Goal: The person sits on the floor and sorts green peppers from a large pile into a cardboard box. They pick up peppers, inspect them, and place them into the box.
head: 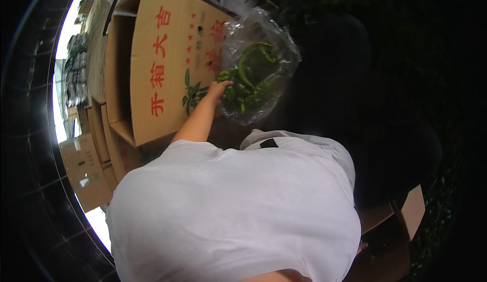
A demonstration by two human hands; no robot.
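My left hand (pixel 220 90) reaches from the white sleeve to the near side of a clear plastic bag (pixel 285 53). Its fingers are closed around some green peppers (pixel 227 74), with the thumb lying over them. More long, curved green peppers (pixel 255 91) lie together in the bag. A few fingers, apparently of my right hand (pixel 361 247), show past the right edge of the white shirt (pixel 236 209), beside an opened cardboard box (pixel 380 261). The rest of that hand is hidden, and whether it holds anything cannot be told.
A large cardboard carton (pixel 175 65) with red writing and a printed green plant lies beside the bag, its open end towards the left. More cardboard boxes (pixel 85 171) stand at the left. Dark green produce (pixel 437 221) spreads along the right. Dark, shadowed shapes fill the upper right.
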